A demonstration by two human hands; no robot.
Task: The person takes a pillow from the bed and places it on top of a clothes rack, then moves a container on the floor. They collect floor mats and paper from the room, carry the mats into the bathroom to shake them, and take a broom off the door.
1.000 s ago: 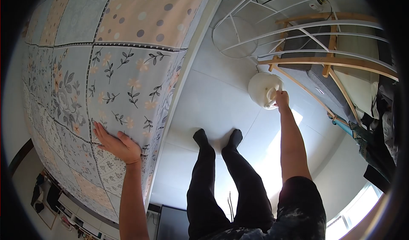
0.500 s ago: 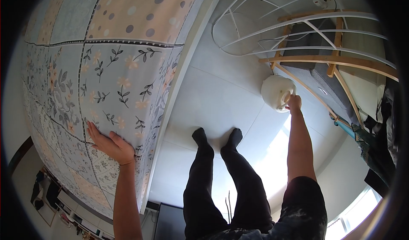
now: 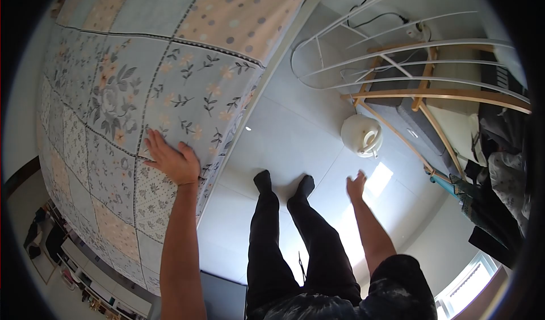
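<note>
- Right hand point(image 3: 356, 185), at four o'clock: fingers unclosed, nothing in it that I can see. It hangs above the pale floor point(image 3: 295, 132), near a bright patch of light point(image 3: 379, 179).
- White container point(image 3: 359, 134), round, at three o'clock: standing on the floor just beyond the fingertips, a clear gap between. I cannot tell what it contains.
- Change noted: half a second ago I have the right hand on this container; now it is let go and the hand is drawn back toward the body. Meaning, as I judge it: the container stands by itself, and neither hand bears its weight.
- Left hand point(image 3: 176, 164), at nine o'clock: palm down, fingers spread, gripping nothing; it appears to rest on the cover, as in the earlier views.
- Patterned bedcover point(image 3: 130, 104), eight to eleven o'clock: flowers, leaves and dots.
- White wire rack point(image 3: 395, 66), at two o'clock, with a wooden frame point(image 3: 443, 94) beside it, close to the container; whether frame and container touch, I cannot tell.
- Feet point(image 3: 262, 182), near six o'clock: dark socks, on the floor.
</note>
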